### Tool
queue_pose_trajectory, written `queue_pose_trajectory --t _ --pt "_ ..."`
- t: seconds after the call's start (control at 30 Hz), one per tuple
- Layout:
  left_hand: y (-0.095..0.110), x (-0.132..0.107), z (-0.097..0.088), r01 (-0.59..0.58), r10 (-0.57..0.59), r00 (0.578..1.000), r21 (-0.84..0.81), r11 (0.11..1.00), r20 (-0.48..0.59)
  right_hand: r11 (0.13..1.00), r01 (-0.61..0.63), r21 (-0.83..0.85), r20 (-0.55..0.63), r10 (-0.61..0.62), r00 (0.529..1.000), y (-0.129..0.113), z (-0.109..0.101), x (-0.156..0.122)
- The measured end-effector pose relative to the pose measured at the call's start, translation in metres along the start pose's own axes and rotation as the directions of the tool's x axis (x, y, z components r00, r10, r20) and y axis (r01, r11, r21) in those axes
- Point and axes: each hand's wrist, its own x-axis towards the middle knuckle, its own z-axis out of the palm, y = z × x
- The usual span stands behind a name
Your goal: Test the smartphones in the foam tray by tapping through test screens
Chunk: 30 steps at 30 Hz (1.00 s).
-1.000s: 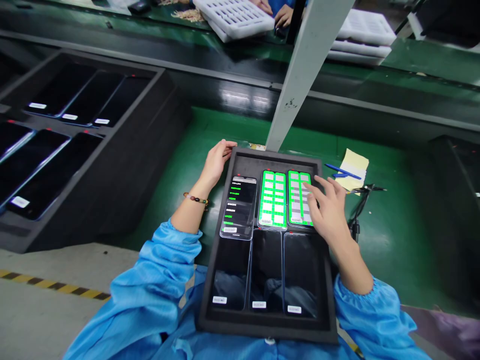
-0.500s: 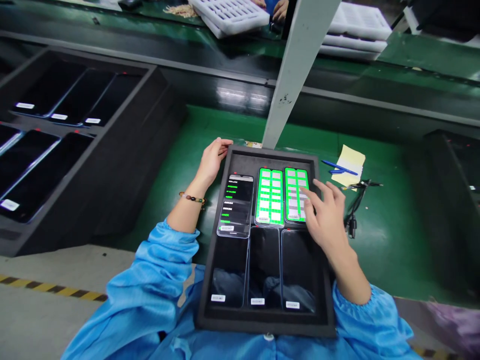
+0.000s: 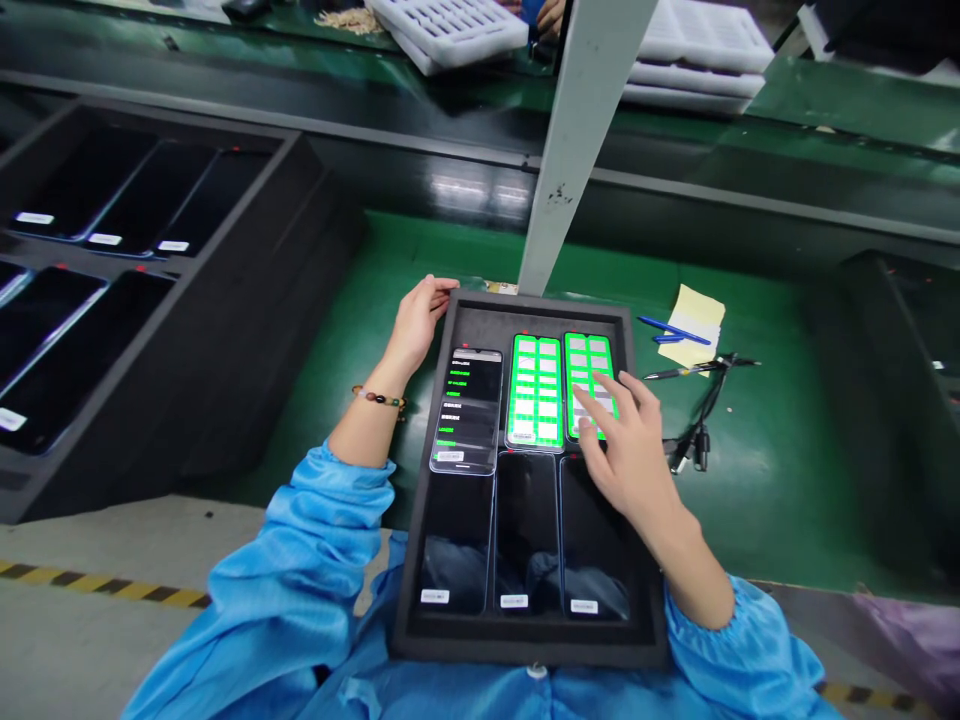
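A black foam tray (image 3: pixel 652 560) rests on my lap and the green bench edge. It holds several phones: three dark ones in the near row, two with green grid screens (image 3: pixel 535 390) in the far row, and one with a dark text screen (image 3: pixel 469 410) at far left. My right hand (image 3: pixel 626 450) lies over the right-hand green phone (image 3: pixel 585 365), fingers spread, fingertips touching its screen. My left hand (image 3: pixel 416 320) curls round the tray's far left corner.
A large black tray (image 3: pixel 247 300) with dark phones sits to the left. A grey post (image 3: pixel 577 130) rises behind the tray. A yellow notepad (image 3: pixel 694 320) with blue pens and black cables (image 3: pixel 694 440) lie to the right. White trays (image 3: pixel 457 25) and another person's hand (image 3: pixel 549 14) are across the belt.
My right hand has slid left and down over the right-hand green phone's screen. My left hand has stayed on the tray corner.
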Motion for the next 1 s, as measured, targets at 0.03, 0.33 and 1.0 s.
queue_pose_trajectory --t 0.03,0.33,1.0 --pt "0.000 0.000 0.000 0.002 -0.002 1.000 0.001 1.000 -0.001 1.000 0.000 0.001 0.011 0.000 1.000 -0.002 -0.001 -0.001" --pt "0.001 0.001 0.001 0.000 0.000 1.000 0.034 0.999 0.000 0.999 -0.035 0.013 -0.019 0.035 0.999 -0.011 -0.007 -0.015" --pt "-0.003 0.002 0.000 -0.013 0.014 1.000 0.011 1.000 -0.006 0.994 -0.105 0.014 -0.087 0.106 0.991 -0.011 -0.012 -0.049"
